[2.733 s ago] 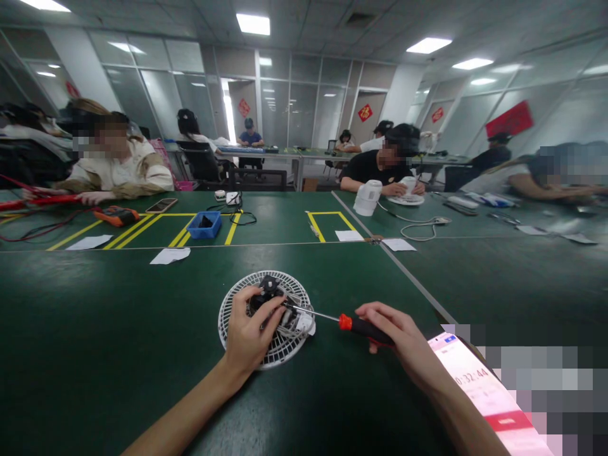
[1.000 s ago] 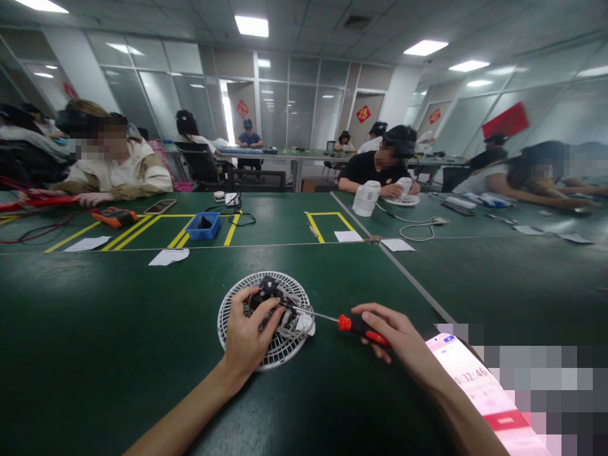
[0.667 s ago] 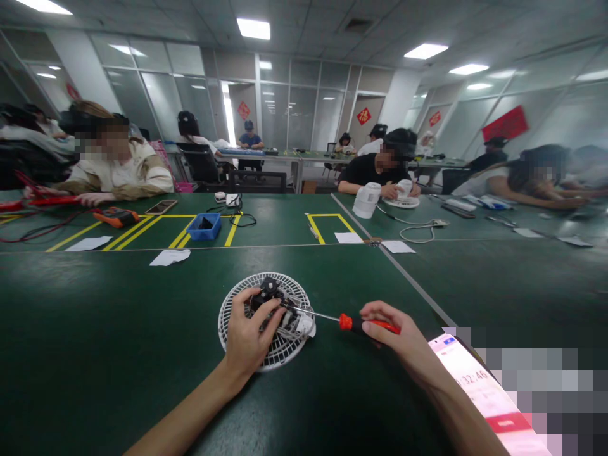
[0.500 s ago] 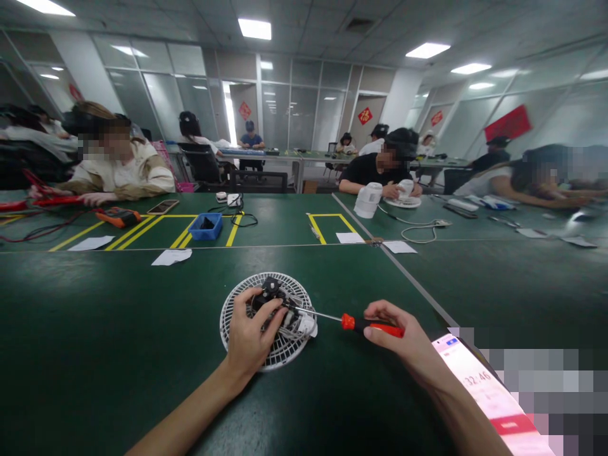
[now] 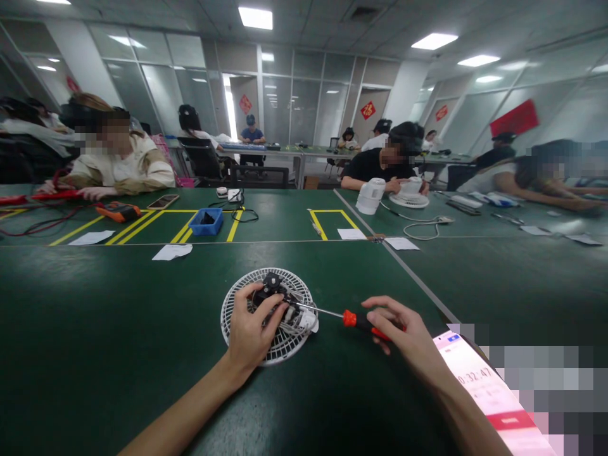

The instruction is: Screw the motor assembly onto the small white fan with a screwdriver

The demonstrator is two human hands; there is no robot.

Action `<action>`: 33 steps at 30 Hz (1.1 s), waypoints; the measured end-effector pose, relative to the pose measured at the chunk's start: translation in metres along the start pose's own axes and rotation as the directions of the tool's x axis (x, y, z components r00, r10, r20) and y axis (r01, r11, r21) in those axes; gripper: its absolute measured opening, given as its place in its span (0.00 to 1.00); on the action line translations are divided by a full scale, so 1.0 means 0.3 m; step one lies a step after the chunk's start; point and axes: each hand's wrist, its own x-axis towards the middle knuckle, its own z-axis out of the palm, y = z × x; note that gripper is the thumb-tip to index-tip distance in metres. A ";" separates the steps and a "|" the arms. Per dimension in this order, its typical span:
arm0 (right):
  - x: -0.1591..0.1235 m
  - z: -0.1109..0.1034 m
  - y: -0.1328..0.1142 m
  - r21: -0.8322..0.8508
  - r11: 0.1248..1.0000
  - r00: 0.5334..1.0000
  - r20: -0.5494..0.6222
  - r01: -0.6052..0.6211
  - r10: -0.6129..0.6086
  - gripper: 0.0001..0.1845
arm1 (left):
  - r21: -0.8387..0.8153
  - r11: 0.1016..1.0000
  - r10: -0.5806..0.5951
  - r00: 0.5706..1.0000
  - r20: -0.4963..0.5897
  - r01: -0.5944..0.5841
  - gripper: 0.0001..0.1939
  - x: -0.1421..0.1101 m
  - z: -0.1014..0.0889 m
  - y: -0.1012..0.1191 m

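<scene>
A round white fan grille (image 5: 232,329) lies on the green table in front of me. On it sits a black motor assembly (image 5: 272,283) with a coiled pale cable (image 5: 297,324) beside it. My left hand (image 5: 251,326) is closed round the motor assembly, thumb and fingers pressing on its sides. My right hand (image 5: 399,326) holds the red and black handle of a screwdriver (image 5: 351,318). The screwdriver's shaft points left, and its tip meets the assembly near my left fingertips. The exact contact of the tip is too small to make out.
A lit phone (image 5: 479,380) lies at the right, by my forearm. Farther off are a blue bin (image 5: 206,221), paper slips (image 5: 171,252), an orange multimeter (image 5: 118,212) and a white fan part (image 5: 370,196). A co-worker (image 5: 384,164) sits across the table; others sit around.
My right hand's fingers have shifted and rolled about the screwdriver's handle, which has turned. My left hand and the motor assembly have stayed in place. The view has tilted slightly.
</scene>
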 end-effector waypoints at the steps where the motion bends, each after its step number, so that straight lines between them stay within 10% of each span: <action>1: 0.000 -0.002 0.001 0.006 1.000 1.000 -0.002 0.017 -0.017 0.21 | -0.001 1.000 -0.002 1.000 0.001 0.002 0.09 0.000 0.000 0.000; 16: -0.007 -0.024 0.005 -0.057 0.986 0.984 -0.077 0.158 -0.162 0.16 | -0.001 1.000 -0.002 1.000 -0.003 0.002 0.09 0.000 -0.001 0.001; 33: -0.018 -0.019 -0.015 0.055 0.998 0.996 0.085 0.034 -0.038 0.22 | 0.004 1.000 -0.001 1.000 -0.004 0.001 0.09 0.001 -0.001 0.004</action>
